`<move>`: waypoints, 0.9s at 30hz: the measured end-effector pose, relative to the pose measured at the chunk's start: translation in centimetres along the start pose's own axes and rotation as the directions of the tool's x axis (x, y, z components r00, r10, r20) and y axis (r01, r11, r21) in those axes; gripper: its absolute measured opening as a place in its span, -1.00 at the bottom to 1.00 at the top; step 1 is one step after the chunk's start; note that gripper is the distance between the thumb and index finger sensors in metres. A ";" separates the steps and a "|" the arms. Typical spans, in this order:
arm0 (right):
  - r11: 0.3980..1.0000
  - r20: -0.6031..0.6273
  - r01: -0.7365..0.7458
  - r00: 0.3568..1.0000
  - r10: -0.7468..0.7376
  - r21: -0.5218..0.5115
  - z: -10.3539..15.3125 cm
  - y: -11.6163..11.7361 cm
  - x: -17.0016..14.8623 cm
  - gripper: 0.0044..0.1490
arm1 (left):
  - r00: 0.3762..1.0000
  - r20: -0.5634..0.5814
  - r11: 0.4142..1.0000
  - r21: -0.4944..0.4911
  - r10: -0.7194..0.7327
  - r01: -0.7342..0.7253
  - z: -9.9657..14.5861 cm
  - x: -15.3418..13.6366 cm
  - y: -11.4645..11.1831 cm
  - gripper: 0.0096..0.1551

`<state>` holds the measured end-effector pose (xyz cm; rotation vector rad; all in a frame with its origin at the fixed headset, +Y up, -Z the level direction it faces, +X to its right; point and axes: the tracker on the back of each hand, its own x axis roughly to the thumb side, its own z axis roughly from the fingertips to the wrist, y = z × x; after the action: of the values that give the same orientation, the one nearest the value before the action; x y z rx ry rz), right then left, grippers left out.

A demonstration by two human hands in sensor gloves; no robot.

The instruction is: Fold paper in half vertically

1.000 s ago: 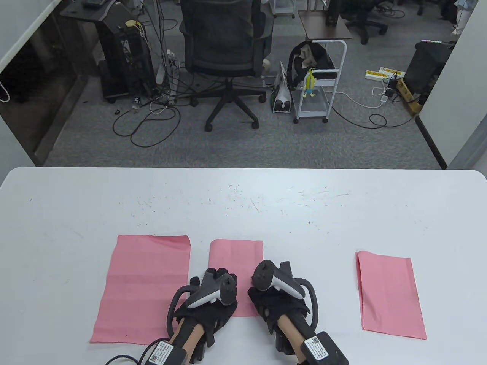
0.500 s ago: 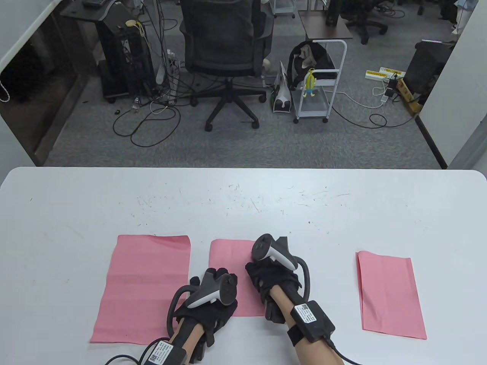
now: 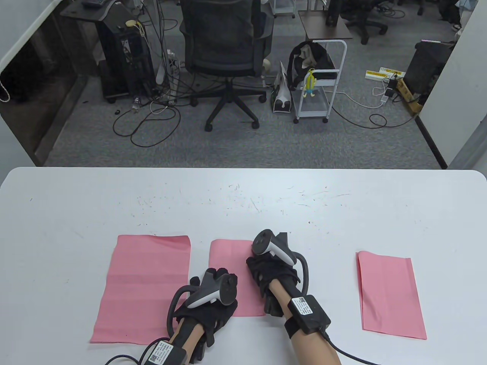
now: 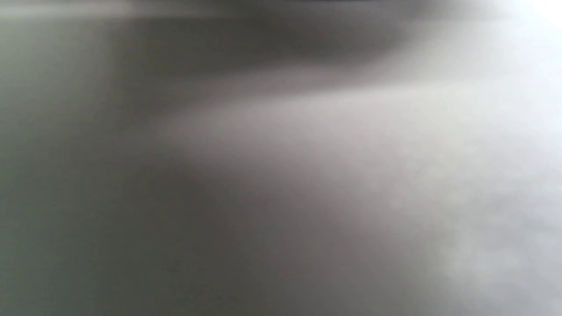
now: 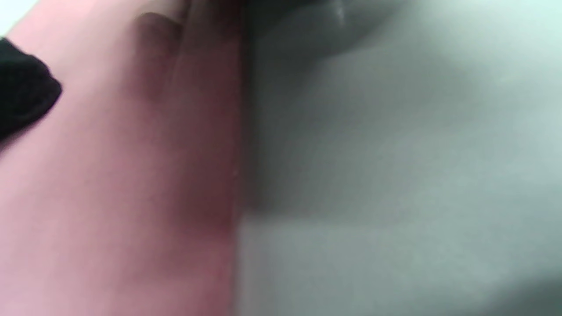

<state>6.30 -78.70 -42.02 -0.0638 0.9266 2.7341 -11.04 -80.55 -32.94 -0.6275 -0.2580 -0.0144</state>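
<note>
The right hand (image 3: pixel 272 272) lies on the right half of the folded pink paper (image 3: pixel 228 258) in the middle of the table (image 3: pixel 243 205); its fingers are hidden under the tracker, so whether they lie flat or curled cannot be told. In the right wrist view a dark gloved fingertip (image 5: pixel 24 85) rests on the pink sheet, whose straight right edge meets the grey table. The left hand (image 3: pixel 207 306) sits on the near left corner of the same sheet, fingers pointing away from the person and seemingly spread flat, gripping nothing that shows. The left wrist view is a grey blur. A wider unfolded pink sheet (image 3: pixel 142 287) lies just to the left, another folded pink sheet (image 3: pixel 390 294) well apart on the right.
</note>
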 end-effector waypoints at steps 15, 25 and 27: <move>0.996 0.156 -0.074 0.984 0.082 -0.054 6.3 0.7 -0.4 -0.23 | 1.000 0.000 1.000 -0.005 0.002 -0.002 0.0 0.0 0.0 -0.13; 0.986 0.140 -0.161 0.976 0.167 -0.051 6.6 3.0 0.2 -0.28 | 1.000 0.000 1.000 -0.009 0.003 -0.003 0.0 0.0 0.0 -0.13; 0.988 0.140 -0.146 0.978 0.152 -0.051 6.5 2.9 0.2 -0.28 | 1.000 0.000 1.000 -0.010 0.004 -0.004 0.0 0.0 0.0 -0.13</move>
<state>5.65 -76.93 -35.17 0.2015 0.8681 2.8493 -11.06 -80.55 -32.99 -0.6375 -0.2569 -0.0121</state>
